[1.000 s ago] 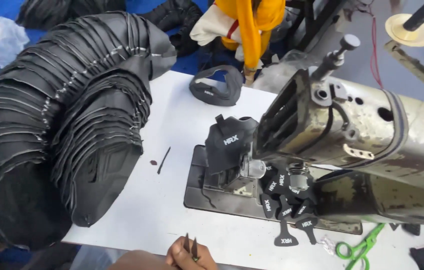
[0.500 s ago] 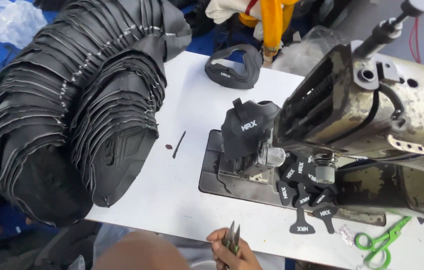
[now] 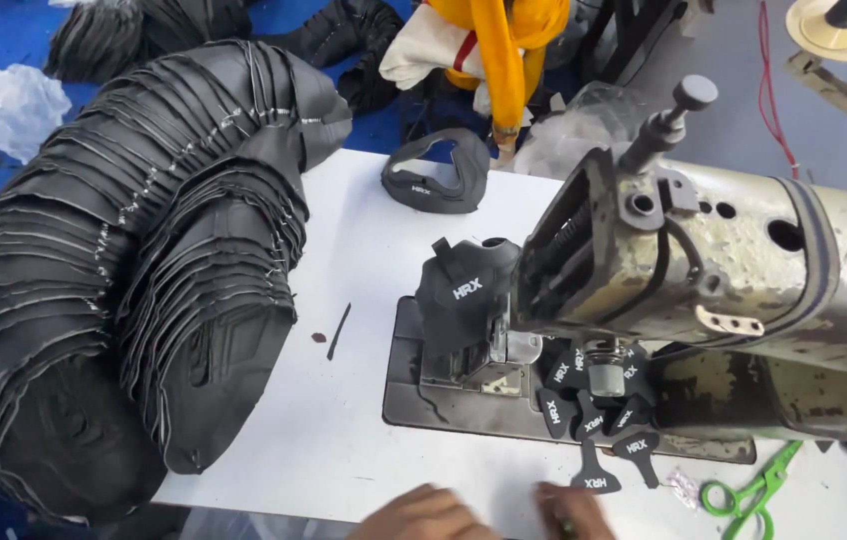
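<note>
Only the tops of my two hands show at the bottom edge. My left hand (image 3: pixel 424 514) lies knuckles up on the white table (image 3: pixel 364 250). My right hand (image 3: pixel 570 508) is just right of it, with something small and dark between its fingers. Both are close to a cluster of small black printed tabs (image 3: pixel 594 425) under the head of the worn cream sewing machine (image 3: pixel 744 270). A black shoe upper piece (image 3: pixel 464 290) sits at the needle area on the dark metal bed plate (image 3: pixel 414 400).
A big stack of black shoe upper pieces (image 3: pixel 124 290) fills the table's left side. Another black piece (image 3: pixel 439 175) lies at the far edge. Green-handled scissors (image 3: pixel 749 485) lie at the lower right. A thin dark sliver (image 3: pixel 340 330) lies mid-table. Yellow and white cloth (image 3: pixel 494 50) hangs behind.
The view has shifted left and down. The thin metal tool, seen upright in one hand before, no longer shows clearly. A second hand has come into view at the bottom edge.
</note>
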